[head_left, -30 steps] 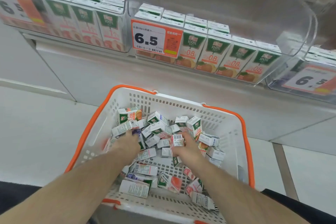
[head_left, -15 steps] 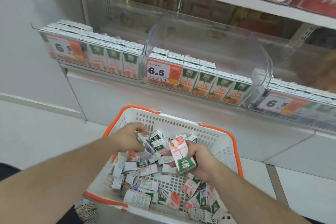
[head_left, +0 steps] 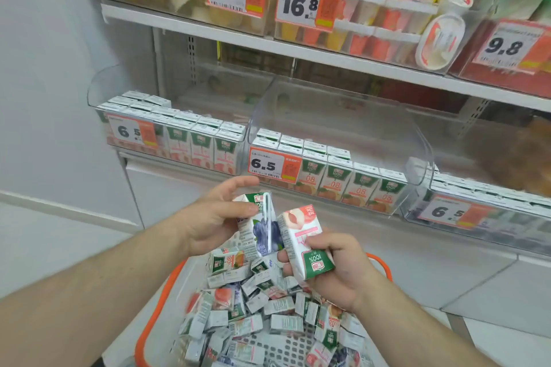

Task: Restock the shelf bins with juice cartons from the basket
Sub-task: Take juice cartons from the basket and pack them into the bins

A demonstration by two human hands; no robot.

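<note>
Above the basket (head_left: 155, 304), each hand carries one small juice carton. Thumb on the near face and fingers reaching over the top, the left hand (head_left: 208, 220) holds a blueberry carton (head_left: 261, 229) upright, with a wrapped straw running down the side that faces the camera. Just right of it, almost touching, the right hand (head_left: 337, 271) wraps fingers round the green end of a peach carton (head_left: 304, 240), which is upside down and leaning, its peach-printed end up.

These cartons look light and fairly stiff, with flat glossy faces that could slip under a loose pinch. Squeezing hard on the broad faces would likely dent them, so the firmer hold is across the narrow sides near the corners, clear of the straw, which could peel off if rubbed.

Beyond the fingertips, up and ahead, the middle shelf bin (head_left: 417, 140) holds orange-printed cartons only at its front; up and to the left, the left bin (head_left: 95, 92) shows peach-coloured fronts. Below both wrists, many more cartons (head_left: 268, 310) lie jumbled in the basket.
</note>
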